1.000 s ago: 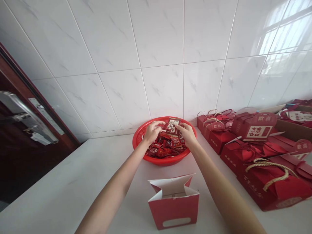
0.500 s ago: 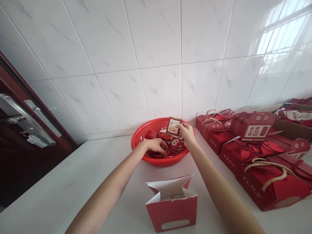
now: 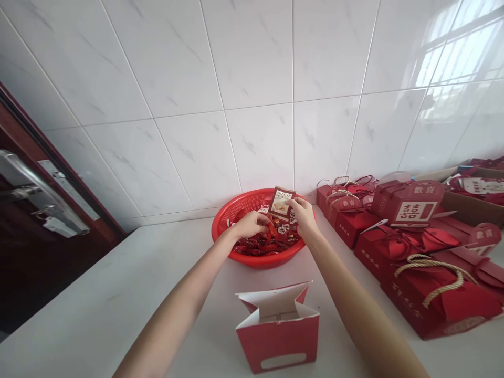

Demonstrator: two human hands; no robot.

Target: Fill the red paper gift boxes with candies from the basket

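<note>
Over the red plastic basket (image 3: 220,223), my right hand (image 3: 302,214) pinches a small snack packet (image 3: 280,202) with a brown edge and a pale printed label. My left hand (image 3: 253,226) is closed on a red-wrapped candy (image 3: 271,229), just above the heap of wrapped sweets (image 3: 258,245) in the basket. Between my forearms a red paper box (image 3: 279,341) stands upright with its top open. Its white inside shows, and a pale oval marks its front.
Red gift boxes (image 3: 417,304) with rope handles and ribbons crowd the right side of the white counter (image 3: 165,273). A cardboard carton (image 3: 457,205) stands behind them. White tiles line the wall. A dark red door (image 3: 35,236) with a metal handle is at the left.
My left hand has risen slightly from among the sweets and now has a red-wrapped candy in its fingers. My right hand keeps the packet, with little movement.
</note>
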